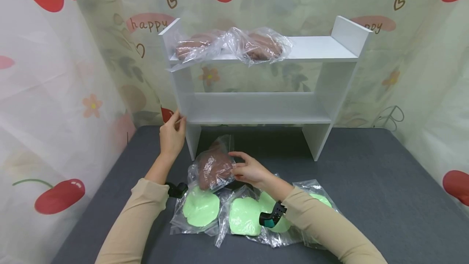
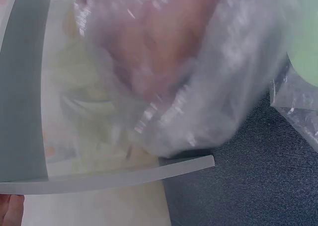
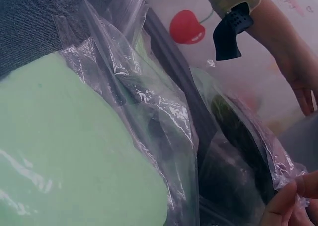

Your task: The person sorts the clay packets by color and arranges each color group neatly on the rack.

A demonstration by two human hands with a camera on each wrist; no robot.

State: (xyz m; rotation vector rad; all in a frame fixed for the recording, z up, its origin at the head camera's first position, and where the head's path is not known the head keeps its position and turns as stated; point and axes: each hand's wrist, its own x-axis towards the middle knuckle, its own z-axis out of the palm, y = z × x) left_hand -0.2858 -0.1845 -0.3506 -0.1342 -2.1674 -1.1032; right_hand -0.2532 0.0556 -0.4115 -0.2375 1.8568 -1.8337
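My right hand point(image 1: 250, 170) pinches the right edge of a clear plastic bag point(image 1: 216, 168) holding a brown, clay-like lump. That bag is tilted before the shelf's lower left opening, above the nearest green piece; it looks blurred in the left wrist view. In the right wrist view, thumb and finger point(image 3: 280, 206) meet on crinkled plastic. At the left side panel of a white two-tier shelf point(image 1: 256, 107), my left hand point(image 1: 172, 135) grips the panel near its front edge. Only some of its fingers point(image 2: 11, 208) show in the left wrist view, against the panel's outer face.
Two more bagged brown lumps point(image 1: 264, 46) lie on the top tier, left and middle. Several flat green pieces in clear bags point(image 1: 245, 215) lie in a row on the dark table point(image 1: 377, 182), partly under my right forearm. A printed curtain point(image 1: 91, 72) surrounds the table.
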